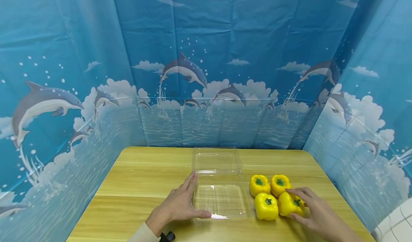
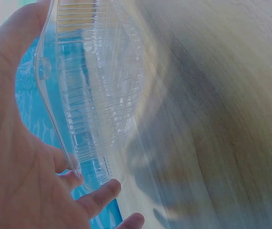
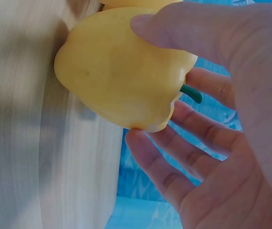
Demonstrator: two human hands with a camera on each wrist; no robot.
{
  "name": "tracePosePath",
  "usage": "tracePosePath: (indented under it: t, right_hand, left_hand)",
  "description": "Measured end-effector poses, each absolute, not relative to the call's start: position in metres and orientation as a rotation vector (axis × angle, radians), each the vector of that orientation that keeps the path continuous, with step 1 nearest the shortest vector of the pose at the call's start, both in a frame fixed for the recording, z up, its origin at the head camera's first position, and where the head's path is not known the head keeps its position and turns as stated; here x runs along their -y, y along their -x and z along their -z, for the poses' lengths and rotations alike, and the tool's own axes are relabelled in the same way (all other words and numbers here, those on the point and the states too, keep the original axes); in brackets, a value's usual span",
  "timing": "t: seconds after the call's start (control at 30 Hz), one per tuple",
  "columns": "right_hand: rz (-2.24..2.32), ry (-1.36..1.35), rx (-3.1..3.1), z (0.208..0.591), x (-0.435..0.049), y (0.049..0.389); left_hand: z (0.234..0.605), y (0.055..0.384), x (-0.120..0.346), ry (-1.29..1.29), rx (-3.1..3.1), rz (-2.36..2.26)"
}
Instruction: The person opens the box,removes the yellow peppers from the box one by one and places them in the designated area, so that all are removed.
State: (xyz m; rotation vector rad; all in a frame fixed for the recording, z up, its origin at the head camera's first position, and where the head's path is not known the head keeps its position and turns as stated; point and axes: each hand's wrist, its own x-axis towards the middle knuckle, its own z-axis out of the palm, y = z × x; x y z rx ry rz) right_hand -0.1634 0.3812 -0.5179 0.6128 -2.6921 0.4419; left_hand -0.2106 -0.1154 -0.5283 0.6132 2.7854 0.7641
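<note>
A clear plastic clamshell box (image 1: 222, 199) lies unfolded on the table, its lid (image 1: 216, 162) flat behind its base. My left hand (image 1: 181, 203) holds the base at its left side, the thumb at the front edge and the fingers at the far left corner; the left wrist view shows the box's rim (image 2: 41, 88) between thumb and fingers. To the right of the box stand several yellow bell peppers with green stems. My right hand (image 1: 317, 210) grips the front right bell pepper (image 1: 285, 205), tipped with its stem (image 3: 192, 94) toward the palm, thumb and fingertips on opposite sides.
Close beside the held one are a front left pepper (image 1: 266, 210), a back left pepper (image 1: 258, 189) and a back right pepper (image 1: 277, 189). The wooden table (image 1: 138, 181) is bordered by a blue dolphin-print curtain (image 1: 206, 124). A small black object (image 1: 168, 237) shows by the left wrist.
</note>
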Motion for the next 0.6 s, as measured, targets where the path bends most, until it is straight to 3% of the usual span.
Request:
tracePosePath:
  t: [0.6]
  right_hand:
    - [-0.423,-0.627,2.702,0.5193,-0.3800,0.1633]
  left_hand:
    - [0.5296,0.2110,0.1163,-0.612,-2.783,-0.779]
